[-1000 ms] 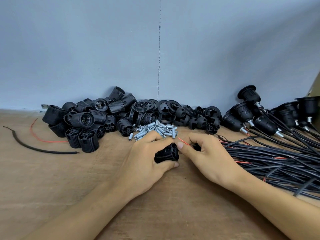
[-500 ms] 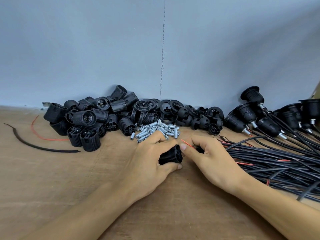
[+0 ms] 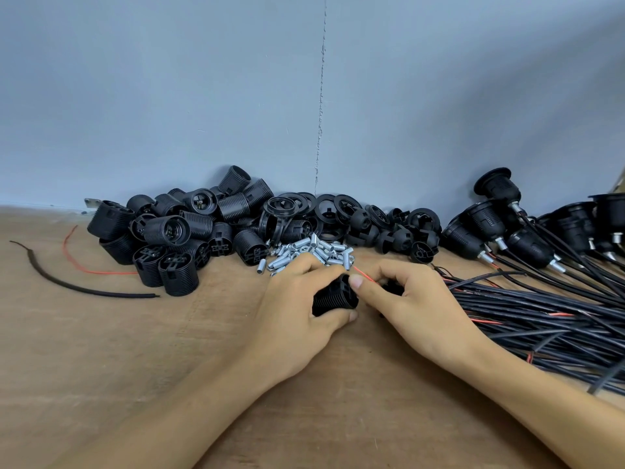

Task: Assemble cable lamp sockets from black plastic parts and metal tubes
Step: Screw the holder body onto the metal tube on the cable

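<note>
From the head camera, the left hand curls around a ribbed black socket body just in front of the heap of metal tubes. The right hand, beside it, pinches a thin red wire at the socket's end. This looks like the wiring step; next, the lead probably needs steady threading into the body. The wooden table meets a blue-grey wall behind the tubes, and cables lie to their right.
</note>
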A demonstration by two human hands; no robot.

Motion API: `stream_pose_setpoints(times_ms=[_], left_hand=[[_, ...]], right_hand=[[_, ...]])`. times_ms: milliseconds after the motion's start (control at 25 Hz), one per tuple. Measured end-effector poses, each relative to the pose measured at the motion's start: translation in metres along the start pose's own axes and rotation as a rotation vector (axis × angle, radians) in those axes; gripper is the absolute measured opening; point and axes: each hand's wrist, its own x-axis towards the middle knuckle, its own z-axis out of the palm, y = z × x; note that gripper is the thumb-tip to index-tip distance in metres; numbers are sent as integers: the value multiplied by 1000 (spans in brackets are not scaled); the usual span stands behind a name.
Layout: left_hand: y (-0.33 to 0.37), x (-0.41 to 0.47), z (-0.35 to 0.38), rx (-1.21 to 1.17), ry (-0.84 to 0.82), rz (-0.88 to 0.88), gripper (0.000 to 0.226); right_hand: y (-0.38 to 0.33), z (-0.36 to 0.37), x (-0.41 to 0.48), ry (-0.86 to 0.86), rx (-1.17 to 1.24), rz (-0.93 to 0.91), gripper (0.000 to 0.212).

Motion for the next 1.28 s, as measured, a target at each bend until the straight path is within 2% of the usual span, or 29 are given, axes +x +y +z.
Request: stream_pose_setpoints(times_ms=[80,160,320,440,560,680,960,1280], left_hand=[[-1,2,-1,-18,10,-43,39],[-4,2,-3,-85,-5,-105,45],[-10,2,-6,-262,-86,-210,45],[-11,3,-8,-343,-140,-208,44],[-12,4,-9,-393,-186,-197,43],[-11,4,-10,-450,-205,-179,43],[-14,4,-12,-497,-265,-159,49],[-12,5,-10,-457,-205,-111,48]], right_hand=[[0,-4,0,17,13,-10,12],[1,-9,1,-2,26,-44,5],[4,-18,6,-82,107,-26,7],[5,-18,7,-140,55,-49,20],[3,-16,5,-149,38,-27,27],[1,-15,3,-104,7,-34,24],[2,-14,2,-47,-63,-47,22],[1,-15,3,-54,-64,-37,20]])
